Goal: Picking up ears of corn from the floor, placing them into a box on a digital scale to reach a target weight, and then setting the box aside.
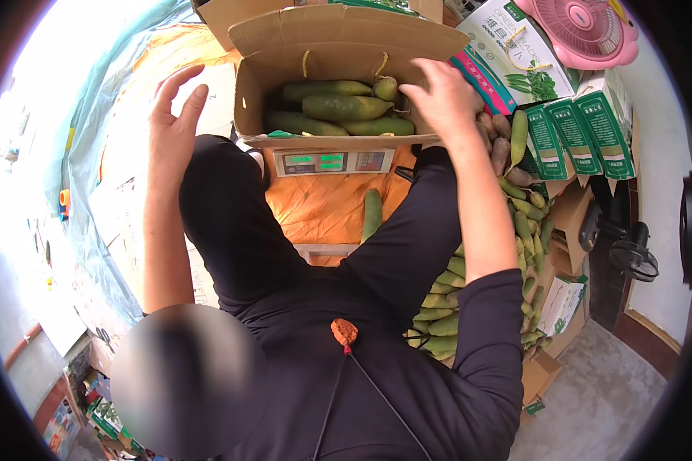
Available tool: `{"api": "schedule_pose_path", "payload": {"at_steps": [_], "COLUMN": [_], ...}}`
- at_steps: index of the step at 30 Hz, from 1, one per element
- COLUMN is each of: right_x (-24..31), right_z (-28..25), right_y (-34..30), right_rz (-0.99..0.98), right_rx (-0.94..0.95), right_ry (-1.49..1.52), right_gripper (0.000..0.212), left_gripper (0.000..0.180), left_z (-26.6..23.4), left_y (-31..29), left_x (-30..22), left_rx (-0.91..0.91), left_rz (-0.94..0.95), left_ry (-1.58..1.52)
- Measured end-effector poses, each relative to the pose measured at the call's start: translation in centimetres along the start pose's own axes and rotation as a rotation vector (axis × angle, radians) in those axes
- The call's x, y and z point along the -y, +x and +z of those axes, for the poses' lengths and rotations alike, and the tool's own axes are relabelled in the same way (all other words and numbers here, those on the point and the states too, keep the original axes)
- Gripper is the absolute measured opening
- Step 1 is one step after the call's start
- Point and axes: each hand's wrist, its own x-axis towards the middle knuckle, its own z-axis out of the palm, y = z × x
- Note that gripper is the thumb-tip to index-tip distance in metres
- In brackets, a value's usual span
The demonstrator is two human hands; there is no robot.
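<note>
Hovering just off the left side of the box, the left hand [173, 127] is spread, thumb well away from the fingers, which point up and in. The right hand [446, 100] is up at the box's right end, also spread, with the thumb and fingertips aimed inward over the edge. Can't really tell from this angle if it's touching the cardboard or just above it.

Between the two hands is the cardboard box [277, 58], flaps up, with yellow rope handles [305, 64] on the back wall. Inside it are several fat green radishes [338, 107], lying sideways and stacked on each other. Right below its front edge there's a scale [331, 163] with a green-lit display, and the box looks like it's sitting on that.

Closer in, between the person's black-trousered legs [242, 211], one loose radish [372, 213] lies on an orange sheet [300, 203]. Over to the right is a big heap of more radishes [444, 326], plus some brownish roots [500, 152] near the right forearm. Further out: green-and-white cartons [590, 142], a pink fan [584, 29] up in the corner, and a small black fan [634, 257] lower down. Bluish plastic sheeting [92, 196] runs along the far left.
</note>
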Motion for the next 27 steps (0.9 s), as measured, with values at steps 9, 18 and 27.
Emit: {"api": "schedule_pose_path", "payload": {"at_steps": [9, 18, 27], "right_x": [-10.0, -9.7, -9.4], "right_z": [-1.5, 0.2, 0.6], "right_y": [-4.0, -3.4, -2.7], "right_rz": [0.679, 0.879, 0.879], "right_rx": [0.073, 0.311, 0.357], "right_ry": [0.772, 0.962, 1.008], "right_gripper": [0.041, 0.047, 0.043], "left_gripper": [0.040, 0.062, 0.062], "left_z": [-0.2, 1.8, 2.6], "left_y": [2.1, 4.0, 4.8], "left_x": [3.8, 7.3, 7.9], "left_rx": [0.220, 0.740, 0.767], "left_rz": [-0.393, -0.720, -0.761], "left_ry": [-0.120, -0.282, -0.302]}}
